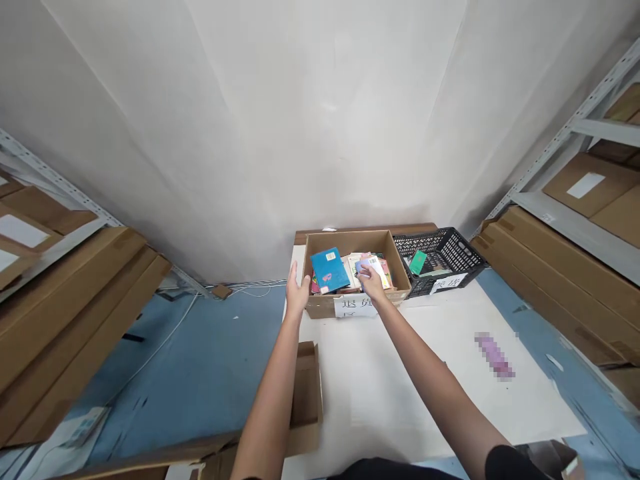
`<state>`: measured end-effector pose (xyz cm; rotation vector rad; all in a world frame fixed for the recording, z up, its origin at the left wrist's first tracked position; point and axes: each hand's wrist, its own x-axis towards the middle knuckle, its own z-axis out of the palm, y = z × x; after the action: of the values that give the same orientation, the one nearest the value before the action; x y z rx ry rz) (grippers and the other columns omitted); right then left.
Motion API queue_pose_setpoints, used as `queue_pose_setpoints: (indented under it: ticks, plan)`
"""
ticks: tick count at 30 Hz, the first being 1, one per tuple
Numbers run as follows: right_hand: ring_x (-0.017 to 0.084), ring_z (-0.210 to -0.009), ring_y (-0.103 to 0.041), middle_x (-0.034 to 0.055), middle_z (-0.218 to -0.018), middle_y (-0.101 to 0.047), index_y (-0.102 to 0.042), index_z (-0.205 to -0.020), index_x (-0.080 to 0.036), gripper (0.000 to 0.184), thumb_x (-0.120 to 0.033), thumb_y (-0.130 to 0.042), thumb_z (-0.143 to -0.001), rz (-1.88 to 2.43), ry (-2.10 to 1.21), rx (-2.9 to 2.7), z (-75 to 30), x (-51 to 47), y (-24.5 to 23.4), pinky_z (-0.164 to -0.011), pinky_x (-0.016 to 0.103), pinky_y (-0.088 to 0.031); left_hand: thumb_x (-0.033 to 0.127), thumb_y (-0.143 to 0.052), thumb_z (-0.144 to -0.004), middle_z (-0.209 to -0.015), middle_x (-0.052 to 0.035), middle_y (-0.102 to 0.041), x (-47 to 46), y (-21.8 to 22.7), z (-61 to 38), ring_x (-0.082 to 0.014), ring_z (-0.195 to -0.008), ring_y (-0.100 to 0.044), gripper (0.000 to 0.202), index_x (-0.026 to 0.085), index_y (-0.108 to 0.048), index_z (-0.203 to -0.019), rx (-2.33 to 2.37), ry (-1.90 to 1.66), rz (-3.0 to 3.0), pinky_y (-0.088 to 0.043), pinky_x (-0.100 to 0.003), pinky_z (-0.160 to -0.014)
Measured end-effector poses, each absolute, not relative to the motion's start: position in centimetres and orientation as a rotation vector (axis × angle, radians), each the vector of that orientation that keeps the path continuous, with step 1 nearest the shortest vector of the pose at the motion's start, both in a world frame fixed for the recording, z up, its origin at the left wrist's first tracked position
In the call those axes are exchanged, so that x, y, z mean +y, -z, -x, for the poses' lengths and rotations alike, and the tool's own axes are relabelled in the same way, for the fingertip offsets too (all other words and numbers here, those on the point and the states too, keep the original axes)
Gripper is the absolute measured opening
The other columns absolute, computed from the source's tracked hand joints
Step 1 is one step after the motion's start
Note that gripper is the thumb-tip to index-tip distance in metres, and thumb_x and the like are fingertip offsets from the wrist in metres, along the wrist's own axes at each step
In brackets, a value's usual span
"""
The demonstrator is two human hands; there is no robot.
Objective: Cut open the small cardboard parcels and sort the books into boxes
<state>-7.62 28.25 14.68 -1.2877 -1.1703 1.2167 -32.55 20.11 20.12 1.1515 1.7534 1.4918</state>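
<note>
A cardboard box (320, 308) filled with books stands at the back of the white table, with a handwritten paper label (355, 306) on its front. My left hand (297, 291) is upright at the box's left side, thumb and fingers apart, holding nothing. Near it, a blue book (330, 270) lies tilted on top of the pile. Inside the box, my right hand (371, 283) has its fingers closed on the near edge of a white-and-lilac book (378, 269). Other books, partly covered, lie beneath and between these two.
Right of the box sits a black plastic crate (459, 251) with a green item (418, 262) inside. An open carton (306, 390) is beside the table's left edge. A pixelated purple patch (494, 357) shows on the tabletop (425, 400). Shelves with cartons (560, 287) flank both sides.
</note>
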Motion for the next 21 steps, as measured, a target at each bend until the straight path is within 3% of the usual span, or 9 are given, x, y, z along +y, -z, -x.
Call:
queue_pose_setpoints:
  ticks: [5,11,13,17,21]
  plan:
    - [0.027,-0.105,-0.073,0.0129,-0.125,-0.075,-0.072,-0.123,-0.019,0.049,-0.040,-0.069,-0.079,1.344,-1.173,-1.303,4.6,21.9,-9.1,-0.097,0.044,-0.058,0.026,-0.058,-0.096,-0.163,-0.0064,-0.051,15.2,-15.1,32.1,-0.0254,-0.153,-0.043,0.061,0.029,-0.050,-0.157,1.841,-1.480,-1.195,-0.032,-0.046,-0.129]
    - [0.028,-0.115,-0.071,0.0113,-0.140,-0.069,-0.069,-0.133,-0.025,0.048,-0.034,-0.061,-0.087,1.548,-1.085,-1.484,0.0,14.5,-4.3,-0.094,0.044,-0.060,0.021,-0.054,-0.094,-0.155,-0.0075,-0.057,10.8,-8.0,25.4,-0.0243,-0.144,-0.051,0.051,0.029,-0.059,-0.144,1.808,-1.249,-1.285,-0.049,-0.043,-0.116]
    - [0.028,-0.125,-0.066,0.0112,-0.145,-0.065,-0.067,-0.139,-0.024,0.051,-0.029,-0.058,-0.089,1.654,-1.017,-1.621,-2.1,12.7,-3.1,-0.101,0.045,-0.058,0.019,-0.055,-0.092,-0.152,-0.0090,-0.058,9.4,-5.1,22.7,-0.0253,-0.145,-0.051,0.046,0.026,-0.064,-0.136,1.804,-1.070,-1.345,-0.048,-0.044,-0.117]
    - [0.031,-0.149,-0.046,0.0165,-0.159,-0.052,-0.061,-0.149,-0.019,0.057,-0.020,-0.059,-0.092,1.964,-0.918,-1.909,-7.4,8.9,0.0,-0.120,0.047,-0.042,0.016,-0.057,-0.088,-0.144,-0.0105,-0.063,5.5,0.9,17.8,-0.0280,-0.150,-0.045,0.034,0.023,-0.070,-0.119,1.785,-0.553,-1.464,-0.039,-0.048,-0.123]
    - [0.037,-0.157,-0.032,0.0157,-0.170,-0.036,-0.063,-0.146,-0.022,0.054,-0.018,-0.062,-0.092,2.232,-1.039,-2.046,-13.1,3.7,4.3,-0.116,0.047,-0.043,0.020,-0.060,-0.087,-0.155,-0.0087,-0.056,0.2,6.1,13.9,-0.0299,-0.153,-0.041,0.029,0.024,-0.073,-0.113,1.723,-0.010,-1.508,-0.041,-0.048,-0.120]
